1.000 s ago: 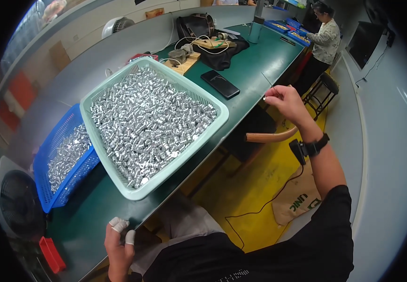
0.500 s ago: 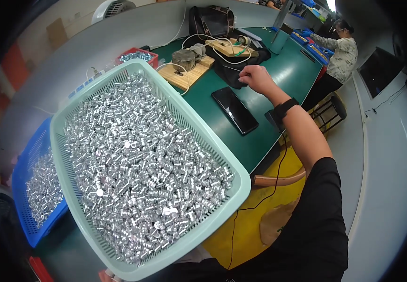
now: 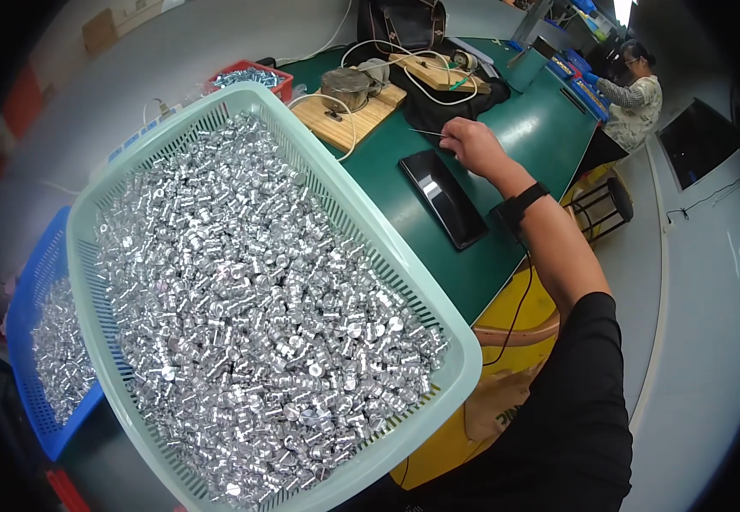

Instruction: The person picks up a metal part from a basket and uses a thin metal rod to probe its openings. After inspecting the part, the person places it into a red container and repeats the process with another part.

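Note:
A pale green plastic basket (image 3: 396, 256) fills the middle and left of the view, heaped with small shiny metal screw-like parts (image 3: 250, 290). My right hand (image 3: 475, 149) is closed in a pinch above the green table, just past the basket's far right side. From its fingertips a thin metal rod (image 3: 425, 131) points left. Below this hand a dark smartphone (image 3: 443, 199) lies on the table. My left hand is out of sight, with the basket covering the lower left.
A blue basket (image 3: 35, 341) of similar parts stands at the left. Behind are a red bin (image 3: 281, 83) of screws and wooden boards (image 3: 349, 126) with devices and white cables. A black bag (image 3: 402, 24) sits farther back. One person (image 3: 639, 102) works at far right, near a stool (image 3: 606, 205).
The green basket appears larger and reaches lower in the view. My left fingertips, seen earlier under its lower edge, no longer show. My right hand stays over the table with the rod.

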### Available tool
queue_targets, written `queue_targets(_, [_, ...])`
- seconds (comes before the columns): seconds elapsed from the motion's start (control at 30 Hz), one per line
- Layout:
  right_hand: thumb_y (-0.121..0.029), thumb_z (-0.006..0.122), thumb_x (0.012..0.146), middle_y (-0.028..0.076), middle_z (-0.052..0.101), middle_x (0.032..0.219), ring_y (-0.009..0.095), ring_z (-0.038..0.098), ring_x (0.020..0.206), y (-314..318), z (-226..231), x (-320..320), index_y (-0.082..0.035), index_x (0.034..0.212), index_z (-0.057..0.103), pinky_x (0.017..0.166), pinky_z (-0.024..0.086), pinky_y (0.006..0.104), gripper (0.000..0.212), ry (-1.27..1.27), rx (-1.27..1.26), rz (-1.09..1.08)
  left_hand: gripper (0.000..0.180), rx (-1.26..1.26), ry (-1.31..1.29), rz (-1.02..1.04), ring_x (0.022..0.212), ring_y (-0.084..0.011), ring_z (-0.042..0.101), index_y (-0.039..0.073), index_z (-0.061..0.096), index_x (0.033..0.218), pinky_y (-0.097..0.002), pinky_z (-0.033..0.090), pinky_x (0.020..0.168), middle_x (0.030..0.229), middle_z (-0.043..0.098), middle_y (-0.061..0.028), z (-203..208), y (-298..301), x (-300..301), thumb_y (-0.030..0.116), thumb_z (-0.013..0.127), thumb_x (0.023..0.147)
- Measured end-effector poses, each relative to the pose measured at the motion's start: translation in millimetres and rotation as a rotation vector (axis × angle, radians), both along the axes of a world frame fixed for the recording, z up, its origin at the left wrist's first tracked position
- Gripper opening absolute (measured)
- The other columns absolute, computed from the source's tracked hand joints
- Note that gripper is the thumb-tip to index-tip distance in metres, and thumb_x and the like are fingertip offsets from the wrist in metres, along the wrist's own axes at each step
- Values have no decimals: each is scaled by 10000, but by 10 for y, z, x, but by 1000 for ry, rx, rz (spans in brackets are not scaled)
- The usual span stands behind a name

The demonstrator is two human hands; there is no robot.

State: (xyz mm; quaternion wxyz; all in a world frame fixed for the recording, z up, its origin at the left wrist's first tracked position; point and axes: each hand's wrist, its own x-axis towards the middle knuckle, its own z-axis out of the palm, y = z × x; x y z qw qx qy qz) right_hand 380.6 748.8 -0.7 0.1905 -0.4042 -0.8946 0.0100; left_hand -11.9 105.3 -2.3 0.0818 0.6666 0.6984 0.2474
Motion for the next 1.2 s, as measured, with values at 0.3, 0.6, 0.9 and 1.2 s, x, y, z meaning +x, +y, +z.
queue_targets(0.3, [-176,711,824,124,667,912,351,646,880,-34,53,87,-42,911,663,771,514,412,167,219,-278,-82,426,74,-1,-52,972,-455,547,16,492,1311,-511,403,755,1237,553,-254,-36,-9,-10,217,544,939])
queue_targets(0.6, [-150,707,830,150,669,902,349,634,945,-41,-128,-5,-42,931,671,818,505,407,152,137,-46,-192,375,85,-26,-17,966,-448,551,-7,552,1235,-517,411,776,1198,579,-232,-18,4,25,185,562,914])
queue_targets(0.9, [-137,712,841,99,693,895,214,666,894,5,36,202,-26,913,688,786,510,343,134,295,-421,100,336,96,-23,4,967,-451,550,-33,609,1154,-508,418,785,1167,594,-225,-14,19,12,167,571,888])
queue_targets(1.2, [-173,733,812,112,711,855,221,683,825,-10,25,-68,-44,928,704,762,515,359,176,130,-230,-298,340,77,-23,14,971,-450,548,-36,611,1153,-507,420,791,1169,592,-228,35,51,57,146,584,866])
